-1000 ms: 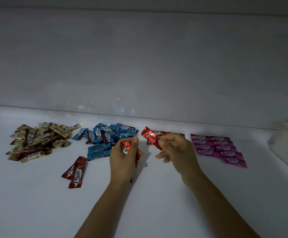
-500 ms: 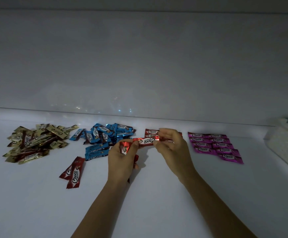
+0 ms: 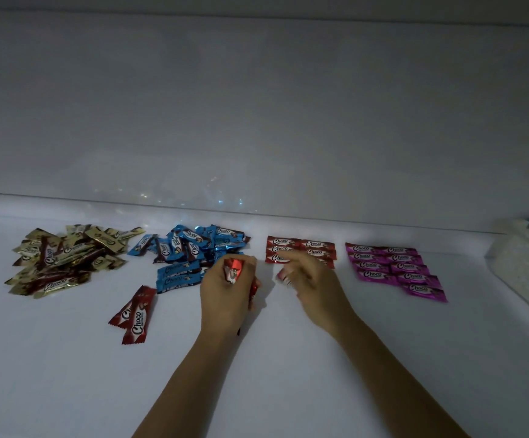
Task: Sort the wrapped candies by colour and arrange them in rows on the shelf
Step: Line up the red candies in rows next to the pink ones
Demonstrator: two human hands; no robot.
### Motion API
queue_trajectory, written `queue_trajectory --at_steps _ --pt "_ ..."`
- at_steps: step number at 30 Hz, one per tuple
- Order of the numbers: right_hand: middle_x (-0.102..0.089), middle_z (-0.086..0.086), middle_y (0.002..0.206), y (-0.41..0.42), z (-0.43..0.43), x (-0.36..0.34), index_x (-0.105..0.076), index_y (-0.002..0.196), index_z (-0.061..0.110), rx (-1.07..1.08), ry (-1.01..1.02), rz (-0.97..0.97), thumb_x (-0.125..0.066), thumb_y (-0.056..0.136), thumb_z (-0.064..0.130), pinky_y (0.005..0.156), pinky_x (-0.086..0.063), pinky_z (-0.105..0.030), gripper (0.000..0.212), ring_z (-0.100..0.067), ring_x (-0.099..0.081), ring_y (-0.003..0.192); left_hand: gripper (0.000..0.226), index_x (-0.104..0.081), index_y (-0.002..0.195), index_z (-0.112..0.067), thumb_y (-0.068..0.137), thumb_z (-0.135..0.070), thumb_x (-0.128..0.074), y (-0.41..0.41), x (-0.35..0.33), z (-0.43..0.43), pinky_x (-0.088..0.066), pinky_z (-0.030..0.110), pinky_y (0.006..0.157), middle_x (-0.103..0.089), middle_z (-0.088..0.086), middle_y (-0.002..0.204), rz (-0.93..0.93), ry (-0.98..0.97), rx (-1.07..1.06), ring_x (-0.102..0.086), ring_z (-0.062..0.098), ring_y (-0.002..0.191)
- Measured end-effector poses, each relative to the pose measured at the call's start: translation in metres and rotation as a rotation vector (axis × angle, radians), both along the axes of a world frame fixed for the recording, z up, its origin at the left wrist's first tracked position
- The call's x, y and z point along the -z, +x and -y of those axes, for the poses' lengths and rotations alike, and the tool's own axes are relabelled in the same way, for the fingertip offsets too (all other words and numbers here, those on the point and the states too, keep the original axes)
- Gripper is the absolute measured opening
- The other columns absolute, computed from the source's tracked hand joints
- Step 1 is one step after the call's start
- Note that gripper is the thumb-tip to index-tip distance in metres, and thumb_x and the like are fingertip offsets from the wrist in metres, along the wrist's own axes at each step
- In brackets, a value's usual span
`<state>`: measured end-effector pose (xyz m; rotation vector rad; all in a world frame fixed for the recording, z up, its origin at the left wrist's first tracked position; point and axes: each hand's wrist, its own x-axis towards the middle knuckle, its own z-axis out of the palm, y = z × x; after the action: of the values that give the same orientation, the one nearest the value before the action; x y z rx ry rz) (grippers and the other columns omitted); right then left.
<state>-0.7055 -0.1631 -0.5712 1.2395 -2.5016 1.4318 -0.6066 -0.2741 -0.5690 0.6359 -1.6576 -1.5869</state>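
On the white shelf [image 3: 288,380], my left hand [image 3: 225,298] is shut on a small bunch of red candies [image 3: 233,269], whose ends stick out above the fingers. Just to its right, my blurred right hand [image 3: 312,282] hovers over the near end of the red rows [image 3: 301,246] with what looks like one red candy [image 3: 283,276] pinched at its fingertips. Two loose red candies [image 3: 135,314] lie left of my left hand. A blue heap [image 3: 193,248] and a gold-and-brown heap [image 3: 64,260] lie unsorted. The pink candies [image 3: 392,267] lie in two neat columns.
A white perforated basket [image 3: 528,267] stands at the right edge of the shelf. The pale back wall [image 3: 257,121] rises directly behind the candies. Bare shelf surface stretches in front of the heaps around my forearms.
My right hand took a red candy from the bunch in my left hand and carried it right, down to the red rows. The left hand stayed in place.
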Motion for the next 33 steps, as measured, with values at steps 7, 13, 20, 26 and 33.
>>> queue_trajectory --at_steps 7,13,20,26,33 --pt "-0.068 0.008 0.073 -0.007 -0.021 -0.015 -0.071 0.078 0.018 0.025 0.229 -0.341 -0.061 0.081 0.031 0.068 -0.049 -0.022 0.017 -0.002 -0.059 0.064 0.009 -0.063 0.088 -0.013 0.093 -0.019 -0.059 0.001 0.001 -0.001 -0.045 0.019 0.043 -0.062 0.004 0.064 0.001 -0.005 -0.017 -0.052 0.004 0.046" --pt "-0.066 0.006 0.093 -0.004 -0.012 -0.002 -0.073 0.093 0.021 0.03 0.359 -0.495 -0.068 0.08 0.02 0.078 -0.036 -0.026 0.015 -0.014 -0.059 0.09 0.008 -0.064 0.09 -0.012 0.093 -0.019 -0.06 0.0 0.004 0.0 -0.045 0.019 0.044 -0.062 0.003 0.064 -0.017 -0.011 -0.027 -0.054 0.006 0.049" --pt "-0.068 -0.001 0.089 0.004 -0.006 0.008 -0.074 0.097 0.014 0.059 0.342 -0.557 -0.074 0.067 0.007 0.071 -0.051 -0.033 0.031 -0.022 -0.064 0.081 0.007 -0.064 0.088 -0.016 0.093 -0.019 -0.06 -0.001 0.003 -0.001 -0.046 0.019 0.044 -0.061 0.004 0.065 -0.022 0.011 -0.033 -0.054 0.007 0.051" --pt "-0.072 -0.002 0.092 0.015 -0.002 0.014 -0.07 0.099 0.012 0.01 0.335 -0.525 -0.075 0.067 0.012 0.069 -0.054 -0.028 0.032 -0.019 -0.068 0.078 0.005 -0.065 0.091 -0.019 0.092 -0.021 -0.061 -0.004 0.007 0.003 -0.054 0.034 0.063 -0.064 0.002 0.075 -0.009 -0.015 -0.046 -0.06 0.017 0.069" --pt "-0.064 -0.003 0.114 0.011 -0.005 0.014 -0.065 0.111 0.012 -0.028 0.313 -0.488 -0.059 0.084 0.007 0.076 -0.047 -0.022 0.028 -0.022 -0.065 0.092 0.009 -0.063 0.088 -0.017 0.094 -0.013 -0.057 0.0 0.0 -0.002 -0.046 0.018 0.043 -0.06 0.001 0.063 -0.055 -0.054 -0.055 -0.054 0.002 0.048"
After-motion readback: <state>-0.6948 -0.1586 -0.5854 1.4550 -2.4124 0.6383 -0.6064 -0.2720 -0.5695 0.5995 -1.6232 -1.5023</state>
